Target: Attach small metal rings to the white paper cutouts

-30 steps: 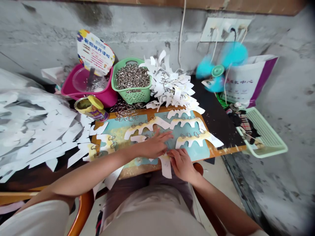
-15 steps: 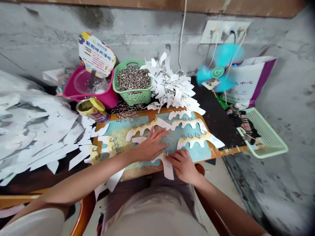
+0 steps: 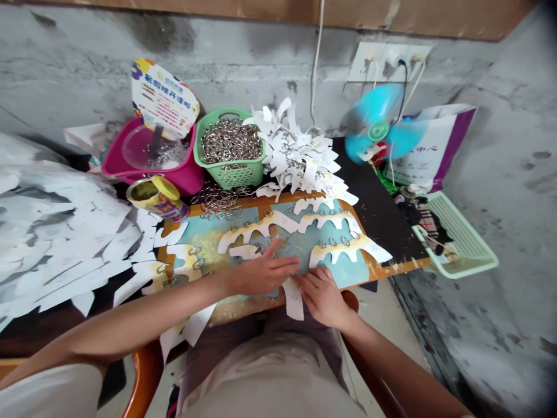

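Observation:
In the head view my left hand [image 3: 265, 271] hovers over the near middle of the board, its fingers stretched and thumb apart. Opposite it, my right hand [image 3: 322, 295] has its fingers pressed together on a white cutout strip [image 3: 293, 299] that hangs over the board's near edge. My left hand covers much of that strip. Farther back lie more white strips with yellowish glue and metal rings, one on the right [image 3: 348, 248] and one in the middle [image 3: 256, 228]. A small pile of loose metal rings [image 3: 220, 202] lies at the board's far edge.
A green basket [image 3: 237, 176] full of metal rings stands behind, beside a pink basket [image 3: 174, 177] and an open can [image 3: 156, 197]. Heaped white cutouts [image 3: 300, 154] lie at the back. A blue fan [image 3: 378, 129] spins near a pale green tray [image 3: 465, 232]. Stacked cutouts [image 3: 65, 232] fill the left.
My left hand has come nearer to my right hand and turned, its thumb now raised. The ring seen by my right fingertips is now hidden. The view has shifted slightly.

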`<state>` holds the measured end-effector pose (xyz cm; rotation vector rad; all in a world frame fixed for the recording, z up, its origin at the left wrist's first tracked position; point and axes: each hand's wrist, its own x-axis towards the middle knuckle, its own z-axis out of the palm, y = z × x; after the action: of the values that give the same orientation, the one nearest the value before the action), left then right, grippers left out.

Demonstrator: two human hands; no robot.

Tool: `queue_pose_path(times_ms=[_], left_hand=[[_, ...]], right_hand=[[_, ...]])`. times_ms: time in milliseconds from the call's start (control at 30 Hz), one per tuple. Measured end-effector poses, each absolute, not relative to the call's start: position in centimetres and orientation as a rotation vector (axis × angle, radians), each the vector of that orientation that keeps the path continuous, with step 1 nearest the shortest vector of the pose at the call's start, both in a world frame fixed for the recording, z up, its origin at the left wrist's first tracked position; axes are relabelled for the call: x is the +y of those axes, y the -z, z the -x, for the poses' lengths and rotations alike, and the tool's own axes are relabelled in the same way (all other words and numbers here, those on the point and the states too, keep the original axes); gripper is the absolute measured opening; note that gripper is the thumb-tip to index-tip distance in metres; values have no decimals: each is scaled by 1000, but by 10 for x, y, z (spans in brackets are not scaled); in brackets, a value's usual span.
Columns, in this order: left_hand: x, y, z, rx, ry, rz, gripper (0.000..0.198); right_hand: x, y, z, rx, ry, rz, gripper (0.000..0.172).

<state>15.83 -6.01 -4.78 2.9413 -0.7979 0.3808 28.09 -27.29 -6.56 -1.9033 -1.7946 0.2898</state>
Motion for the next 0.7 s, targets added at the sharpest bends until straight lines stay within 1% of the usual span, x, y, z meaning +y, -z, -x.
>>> queue_pose_path(times_ms=[100,200,367,567,700], left_hand=[[-61,48,-144,-662,-401,-2976,23],[-59,42,-143,-449,-405,-2932,35],[-58,44,-155,-662,-349,-2783,30],[-57,55,-166,-598,-238,-2700,27],[-55,47,-159,-557,-73,-2729,32]], right_hand=[[-273,66,-281,-1858,-287,1897,42],[-273,65,-281,-1864,-286,1904,41],[-272,62,-280,-1867,-289,1929,39],[-271,60,-281,-1888,-278,1939,40],[-270,58,-280,-1887,-288,1946,41]])
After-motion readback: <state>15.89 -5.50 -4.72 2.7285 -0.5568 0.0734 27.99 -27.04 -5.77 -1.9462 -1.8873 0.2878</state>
